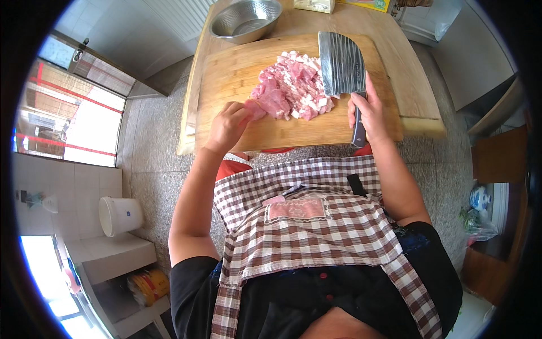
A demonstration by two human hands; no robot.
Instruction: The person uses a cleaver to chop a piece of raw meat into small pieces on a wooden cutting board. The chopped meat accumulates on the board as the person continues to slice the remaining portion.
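Note:
My right hand (pixel 369 111) grips the dark handle of a cleaver (pixel 342 63). Its broad, ridged steel blade points away from me and covers the right side of a pile of diced raw meat (pixel 304 72). Pink lean pieces and white fatty cubes make up the pile. Larger uncut slices of raw meat (pixel 273 99) lie at its near left. With bent fingers, my left hand (pixel 230 123) pinches the left end of a slice; the fingertips are partly hidden. All the meat rests on a wooden cutting board (pixel 228 80).
Beyond the board, a metal bowl (pixel 245 23) stands on the wooden table (pixel 402 68). A pale package (pixel 314 5) and a yellow box (pixel 374 4) sit at the far edge. A white bucket (pixel 120 216) is on the floor at left, near a shelf unit (pixel 123 262).

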